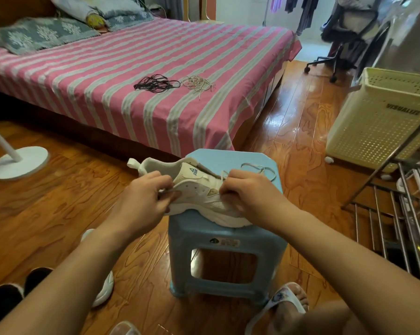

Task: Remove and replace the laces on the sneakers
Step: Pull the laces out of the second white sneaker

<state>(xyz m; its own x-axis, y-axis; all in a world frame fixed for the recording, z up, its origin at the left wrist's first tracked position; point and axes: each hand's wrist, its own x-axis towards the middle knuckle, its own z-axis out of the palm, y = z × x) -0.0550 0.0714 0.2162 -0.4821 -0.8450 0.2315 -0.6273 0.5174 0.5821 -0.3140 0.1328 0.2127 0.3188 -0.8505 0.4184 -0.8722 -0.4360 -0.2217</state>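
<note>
blue stool, striped bed, cream basket, fan base, office chair.

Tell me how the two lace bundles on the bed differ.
Colour: the black laces are dark, while the beige laces are pale. Position: the black laces lie left of the beige laces. Shape: the black laces form long flat loops; the beige laces are a looser tangle with ends trailing out. Both rest untouched on the striped bedsheet.

Blue stool: white sneaker under both hands, loose lace just beyond right hand | Striped bed, far beyond hands: black laces, beige laces side by side
</note>
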